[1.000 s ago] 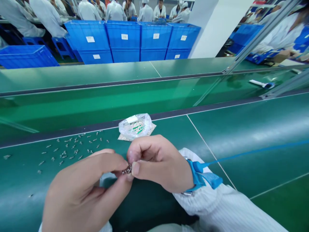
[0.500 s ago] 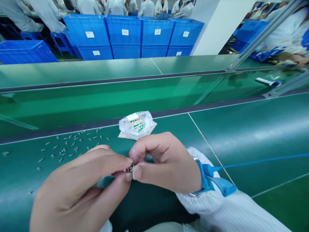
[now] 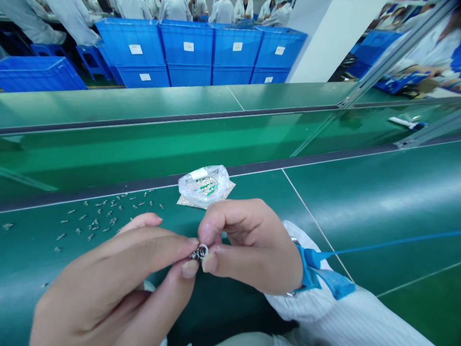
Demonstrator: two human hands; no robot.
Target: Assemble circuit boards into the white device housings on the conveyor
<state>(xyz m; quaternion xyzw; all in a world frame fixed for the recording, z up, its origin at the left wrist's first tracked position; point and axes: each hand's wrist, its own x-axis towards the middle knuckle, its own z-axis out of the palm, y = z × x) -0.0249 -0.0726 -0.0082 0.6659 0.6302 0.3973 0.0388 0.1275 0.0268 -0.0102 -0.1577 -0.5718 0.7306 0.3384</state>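
In my head view, the small metal part (image 3: 199, 253) is held above the bench (image 3: 360, 192), toward its near edge, between both hands. The left hand (image 3: 108, 283) pinches it from the left between the thumb and one finger; another left finger is extended, apart from the part. The right hand (image 3: 254, 245) pinches the ring-shaped end between the thumb and a bent finger. The fingertips cover much of the part, so I cannot confirm whether it is one piece or several joined. A blue wrist strap (image 3: 311, 269) encircles the right wrist at the cuff of a white sleeve (image 3: 324, 317). A clear plastic bag (image 3: 205, 185) of small pieces lies at the bench's far edge. Loose metal parts (image 3: 95, 224) lie scattered along that edge, left of the bag.
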